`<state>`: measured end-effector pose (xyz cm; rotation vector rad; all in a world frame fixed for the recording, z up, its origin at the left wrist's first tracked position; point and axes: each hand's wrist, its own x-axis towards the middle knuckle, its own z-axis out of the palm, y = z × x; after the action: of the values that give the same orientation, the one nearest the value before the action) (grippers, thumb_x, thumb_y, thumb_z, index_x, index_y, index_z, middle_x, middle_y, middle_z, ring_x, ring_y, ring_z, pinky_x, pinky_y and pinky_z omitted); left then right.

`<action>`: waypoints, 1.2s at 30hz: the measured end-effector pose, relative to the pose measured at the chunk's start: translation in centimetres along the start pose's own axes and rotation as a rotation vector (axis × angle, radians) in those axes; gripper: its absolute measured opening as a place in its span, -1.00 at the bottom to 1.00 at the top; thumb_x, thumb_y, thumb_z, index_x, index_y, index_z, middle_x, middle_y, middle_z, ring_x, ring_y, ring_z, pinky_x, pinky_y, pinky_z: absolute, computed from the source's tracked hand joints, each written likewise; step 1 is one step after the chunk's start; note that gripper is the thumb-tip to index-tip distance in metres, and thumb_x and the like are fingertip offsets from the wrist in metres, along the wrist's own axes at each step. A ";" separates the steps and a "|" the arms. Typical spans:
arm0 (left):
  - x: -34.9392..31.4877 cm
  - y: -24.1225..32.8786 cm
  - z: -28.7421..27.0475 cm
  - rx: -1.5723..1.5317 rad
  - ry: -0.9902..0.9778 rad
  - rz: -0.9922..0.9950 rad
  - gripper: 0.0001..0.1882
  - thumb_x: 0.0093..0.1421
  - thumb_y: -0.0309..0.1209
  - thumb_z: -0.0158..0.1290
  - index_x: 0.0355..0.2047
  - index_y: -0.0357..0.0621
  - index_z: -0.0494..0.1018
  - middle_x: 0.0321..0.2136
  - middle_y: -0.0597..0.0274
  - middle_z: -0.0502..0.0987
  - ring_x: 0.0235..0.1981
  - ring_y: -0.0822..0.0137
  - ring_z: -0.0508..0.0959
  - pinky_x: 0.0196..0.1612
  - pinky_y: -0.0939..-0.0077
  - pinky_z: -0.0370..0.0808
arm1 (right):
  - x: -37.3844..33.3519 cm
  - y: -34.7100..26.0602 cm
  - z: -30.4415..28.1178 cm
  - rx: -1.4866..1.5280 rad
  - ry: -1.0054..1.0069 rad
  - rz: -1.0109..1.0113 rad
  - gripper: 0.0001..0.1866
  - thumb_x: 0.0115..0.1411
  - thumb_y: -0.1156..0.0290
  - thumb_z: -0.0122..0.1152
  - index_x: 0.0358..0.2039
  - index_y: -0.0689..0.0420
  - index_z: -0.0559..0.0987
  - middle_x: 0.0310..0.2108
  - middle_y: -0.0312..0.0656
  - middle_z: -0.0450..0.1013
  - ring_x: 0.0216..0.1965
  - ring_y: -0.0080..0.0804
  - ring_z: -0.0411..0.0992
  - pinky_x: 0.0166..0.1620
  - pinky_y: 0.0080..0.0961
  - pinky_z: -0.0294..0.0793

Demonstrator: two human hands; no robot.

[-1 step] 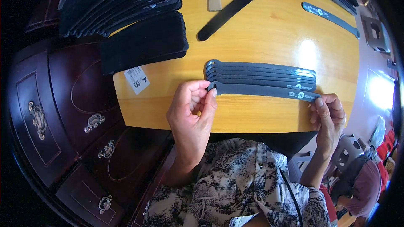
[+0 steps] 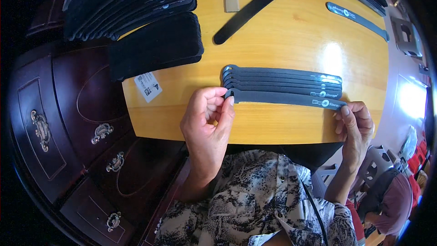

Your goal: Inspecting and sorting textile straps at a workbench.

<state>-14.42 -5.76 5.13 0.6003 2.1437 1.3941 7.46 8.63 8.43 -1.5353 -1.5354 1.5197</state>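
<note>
Left of the yellow table (image 2: 273, 130), a dk wood cabinet (image 2: 63, 73), doors/drawers shut, contents hidden. Table's far-L corner: big pile of blk straps (image 2: 136, 7); just nearer, a smaller blk stack (image 2: 159, 43). Table's near-middle: row of dk grey straps (image 2: 277, 78), loop ends L. Table's far middle: lone blk strap (image 2: 259, 9). Table's near side: L hand (image 2: 208, 118) pinches nearest strap (image 2: 277, 97) by its loop, partly hiding it; R hand (image 2: 356, 122) grips printed end, thumb on top. Table's L edge: wht label (image 2: 148, 86).

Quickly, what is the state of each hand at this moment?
Left hand: closed, pinching the left end of the nearest strap.
Right hand: closed, pinching its right end.
</note>
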 end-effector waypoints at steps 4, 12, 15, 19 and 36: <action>0.0 0.2 -0.1 0.026 -0.005 0.003 -0.79 0.09 -0.67 0.13 -0.25 -0.26 0.42 -0.53 0.28 0.50 -0.55 0.60 0.45 -0.48 0.71 0.41 | 0.0 0.0 0.2 -0.005 0.003 0.006 -0.88 0.21 0.39 0.21 -0.39 0.14 0.51 -0.54 -0.35 0.46 -0.68 -0.76 0.28 -0.66 -0.82 0.13; 0.0 0.3 0.7 -0.006 -0.033 -0.006 -0.81 0.11 -0.66 0.11 -0.26 -0.25 0.40 -0.52 0.28 0.48 -0.56 0.59 0.44 -0.47 0.70 0.40 | -0.2 -0.8 0.1 -0.035 0.054 0.036 -0.90 0.21 0.41 0.21 -0.40 0.15 0.52 -0.58 -0.36 0.45 -0.67 -0.76 0.29 -0.64 -0.81 0.15; 0.0 0.8 0.8 0.022 -0.025 -0.062 -0.84 0.13 -0.66 0.08 -0.29 -0.24 0.37 -0.53 0.34 0.43 -0.55 0.61 0.37 -0.45 0.71 0.35 | -0.1 -0.1 -0.2 -0.033 0.051 0.081 -0.88 0.20 0.40 0.21 -0.38 0.18 0.53 -0.60 -0.36 0.46 -0.68 -0.74 0.31 -0.63 -0.80 0.22; -0.2 1.2 0.5 0.095 -0.047 -0.058 -0.89 0.13 -0.69 0.03 -0.35 -0.25 0.40 -0.51 0.36 0.42 -0.54 0.62 0.34 -0.44 0.73 0.30 | 0.1 -0.4 0.1 -0.028 0.044 0.116 -0.87 0.19 0.39 0.24 -0.37 0.19 0.54 -0.62 -0.39 0.45 -0.67 -0.78 0.31 -0.63 -0.82 0.24; -0.4 1.9 1.3 0.151 -0.081 -0.029 -0.89 0.14 -0.69 0.00 -0.35 -0.24 0.41 -0.55 0.42 0.34 -0.56 0.65 0.28 -0.49 0.74 0.22 | 0.6 -0.6 -0.7 -0.058 0.051 0.100 -0.85 0.16 0.46 0.26 -0.45 0.26 0.52 -0.64 -0.35 0.46 -0.65 -0.77 0.31 -0.62 -0.77 0.26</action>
<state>-13.13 -4.35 6.47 0.6682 2.1969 1.1799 7.74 9.59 8.94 -1.6943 -1.5067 1.4896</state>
